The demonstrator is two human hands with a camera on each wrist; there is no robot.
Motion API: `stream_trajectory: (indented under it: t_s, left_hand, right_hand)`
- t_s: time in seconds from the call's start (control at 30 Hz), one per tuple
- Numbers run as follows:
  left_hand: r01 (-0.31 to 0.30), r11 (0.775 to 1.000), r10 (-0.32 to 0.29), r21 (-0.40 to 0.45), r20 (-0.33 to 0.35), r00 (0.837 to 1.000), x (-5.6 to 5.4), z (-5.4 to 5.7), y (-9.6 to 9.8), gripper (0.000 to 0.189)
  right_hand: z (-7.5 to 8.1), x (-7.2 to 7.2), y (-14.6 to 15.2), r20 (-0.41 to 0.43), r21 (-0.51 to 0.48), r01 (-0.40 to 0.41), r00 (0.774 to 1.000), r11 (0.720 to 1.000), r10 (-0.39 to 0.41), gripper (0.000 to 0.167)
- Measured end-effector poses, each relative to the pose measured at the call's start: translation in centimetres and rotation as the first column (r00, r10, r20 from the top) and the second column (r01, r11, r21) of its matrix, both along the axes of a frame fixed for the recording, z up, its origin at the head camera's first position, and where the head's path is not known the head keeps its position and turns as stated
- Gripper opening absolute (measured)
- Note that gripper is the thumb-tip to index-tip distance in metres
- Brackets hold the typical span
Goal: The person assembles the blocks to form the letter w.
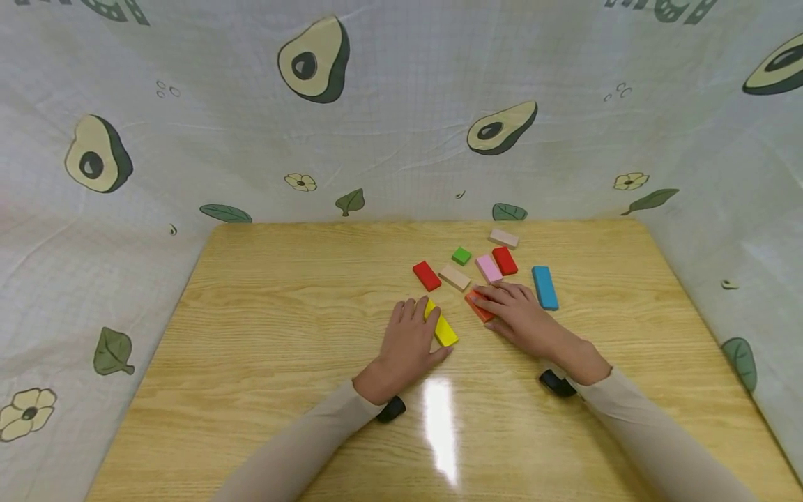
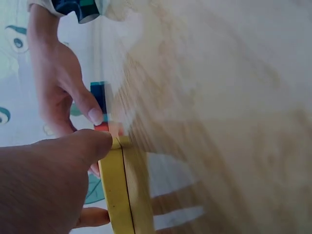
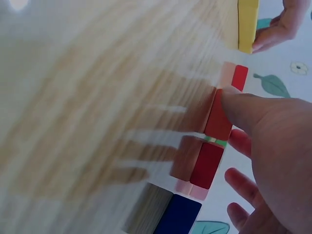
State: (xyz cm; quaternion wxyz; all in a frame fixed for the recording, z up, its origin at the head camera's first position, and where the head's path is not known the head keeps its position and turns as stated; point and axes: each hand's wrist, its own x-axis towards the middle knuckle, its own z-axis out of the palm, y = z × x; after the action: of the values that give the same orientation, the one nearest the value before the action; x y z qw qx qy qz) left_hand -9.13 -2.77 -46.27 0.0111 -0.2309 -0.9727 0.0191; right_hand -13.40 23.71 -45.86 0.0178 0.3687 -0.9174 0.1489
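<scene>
Yellow block (image 1: 445,329), orange-red block (image 1: 479,311), blue block (image 1: 545,288), green block (image 1: 461,256). Counter (image 1: 282,293): yellowish wood grain. Cloth (image 1: 401,139): white, avocado, leaf and flower print.

pale cloth (image 1: 401,164) | avocado prints (image 1: 320,42), leaf prints (image 1: 113,351), flower prints (image 1: 28,414) | wooden tabletop (image 1: 251,293) | white glare (image 1: 441,425) on near part

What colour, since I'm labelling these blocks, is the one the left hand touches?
The rectangular block is yellow, clearest in the head view.
</scene>
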Motion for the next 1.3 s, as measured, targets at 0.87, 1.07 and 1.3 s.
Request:
stream_trajectory:
  t_s: [0.87, 1.07, 1.3]
  left_hand:
    - [-0.098, 0.968, 0.08, 0.229, 0.086, 0.993, -0.1, 0.4, -6.1, 0.068]
    - [-0.125, 0.964, 0.113, 0.235, 0.065, 0.992, -0.1, 0.9, -9.2, 0.069]
    - [-0.144, 0.959, 0.146, 0.244, 0.01, 0.989, 0.1, 1.2, -13.0, 0.07]
  right_hand:
    - [0.3, -0.7, -0.3, -0.019, -0.027, -0.013, 1.0, 1.0, 0.012, 0.047]
    - [0.4, -0.7, -0.2, -0.03, -0.024, -0.016, 0.999, 1.0, 0.016, 0.047]
    - [0.4, -0.8, -0.3, -0.044, -0.016, -0.029, 0.999, 0.999, 0.028, 0.047]
